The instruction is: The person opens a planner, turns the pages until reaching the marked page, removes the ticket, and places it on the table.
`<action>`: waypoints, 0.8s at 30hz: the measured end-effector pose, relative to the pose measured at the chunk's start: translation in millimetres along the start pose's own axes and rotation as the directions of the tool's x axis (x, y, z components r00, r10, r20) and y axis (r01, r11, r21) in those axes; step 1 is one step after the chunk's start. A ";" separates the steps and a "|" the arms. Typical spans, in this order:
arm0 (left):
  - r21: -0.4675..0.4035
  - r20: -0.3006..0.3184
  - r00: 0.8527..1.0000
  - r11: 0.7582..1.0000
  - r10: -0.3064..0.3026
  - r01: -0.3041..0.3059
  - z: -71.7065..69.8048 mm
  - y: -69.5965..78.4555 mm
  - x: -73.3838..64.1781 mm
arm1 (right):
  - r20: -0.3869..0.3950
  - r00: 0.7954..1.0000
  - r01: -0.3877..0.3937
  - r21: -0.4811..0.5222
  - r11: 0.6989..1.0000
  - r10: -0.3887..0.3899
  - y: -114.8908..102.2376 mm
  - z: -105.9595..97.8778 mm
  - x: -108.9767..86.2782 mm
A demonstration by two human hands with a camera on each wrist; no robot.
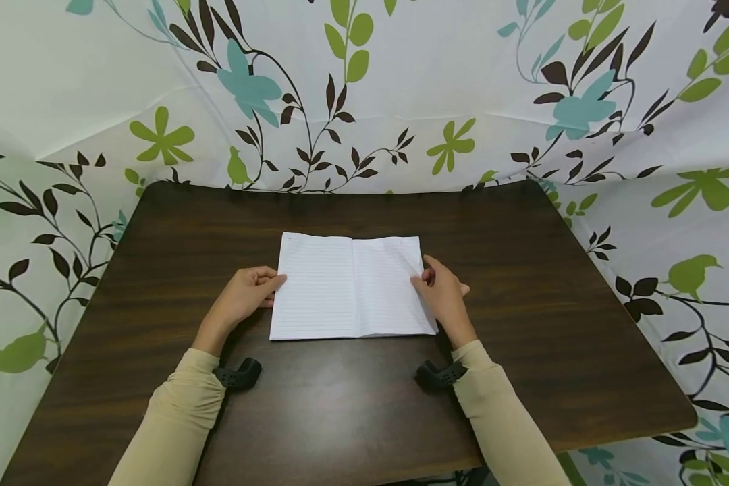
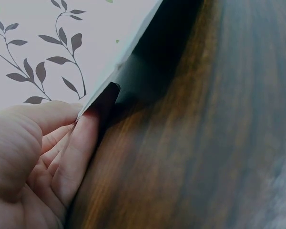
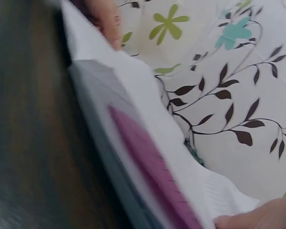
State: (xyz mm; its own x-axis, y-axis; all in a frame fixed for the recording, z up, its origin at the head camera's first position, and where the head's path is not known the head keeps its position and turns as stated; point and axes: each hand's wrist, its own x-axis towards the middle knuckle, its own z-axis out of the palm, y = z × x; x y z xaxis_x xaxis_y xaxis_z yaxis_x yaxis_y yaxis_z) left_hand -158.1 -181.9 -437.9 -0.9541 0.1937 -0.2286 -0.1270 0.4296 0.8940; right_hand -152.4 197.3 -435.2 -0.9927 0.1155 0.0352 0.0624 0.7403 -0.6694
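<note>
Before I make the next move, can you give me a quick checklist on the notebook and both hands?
1. Notebook open, lined pages up: ok.
2. Left hand holding the left edge: ok, thumb above, fingers beneath.
3. Right hand at the right edge: ok, thumb on the page.
4. Notebook flat on the table: not ok, its left edge is raised.
5. Purple patch under the top page in the right wrist view: cannot tell what it is, blurred.
</note>
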 end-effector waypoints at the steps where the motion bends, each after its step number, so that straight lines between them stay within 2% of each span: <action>1: -0.002 0.001 1.000 1.000 -0.001 0.001 -0.4 -0.3 0.2 | 0.015 1.000 -0.011 0.013 1.000 0.011 0.4 -1.1 0.7; 6: 0.008 0.004 1.000 1.000 -0.005 0.005 -1.2 -3.2 2.0 | 0.028 1.000 -0.012 0.062 0.998 0.011 0.8 -2.7 0.8; 9: 0.014 0.008 1.000 1.000 -0.006 0.006 -1.0 -4.0 2.5 | -0.010 0.999 0.050 0.069 0.996 -0.049 0.4 -0.3 -0.7; 12: 0.013 0.007 1.000 1.000 -0.007 0.007 -1.7 -3.2 1.9 | -0.056 0.988 0.149 0.033 0.988 -0.147 -2.0 2.7 -2.8; 15: 0.018 0.006 1.000 1.000 -0.006 0.006 -1.8 -2.4 1.6 | -0.074 0.962 0.258 -0.052 0.965 -0.261 -7.0 4.2 -5.8; 17: 0.022 0.006 1.000 1.000 -0.007 0.007 -1.8 -2.1 1.2 | -0.062 0.939 0.331 -0.113 0.937 -0.339 -12.5 3.8 -9.0; 20: 0.031 0.008 1.000 0.999 -0.009 0.009 -1.8 -1.9 0.2 | -0.014 0.896 0.434 -0.185 0.881 -0.444 -19.5 3.0 -14.5; 22: 0.036 0.005 1.000 0.999 -0.009 0.009 -2.0 -2.0 -0.3 | 0.028 0.871 0.485 -0.207 0.850 -0.491 -24.1 2.3 -18.4; 24: 0.034 -0.002 1.000 0.999 -0.010 0.010 -1.8 -2.0 -0.6 | 0.071 0.855 0.516 -0.219 0.828 -0.514 -28.2 1.6 -22.2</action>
State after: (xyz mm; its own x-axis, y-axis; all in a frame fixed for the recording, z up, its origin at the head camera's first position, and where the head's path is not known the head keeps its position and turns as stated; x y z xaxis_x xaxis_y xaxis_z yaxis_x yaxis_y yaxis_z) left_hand -157.7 -184.5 -438.9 -0.9535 0.1875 -0.2362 -0.1268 0.4614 0.8781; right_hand -132.3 172.8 -418.3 -0.8879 -0.3286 0.3219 -0.4381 0.8175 -0.3739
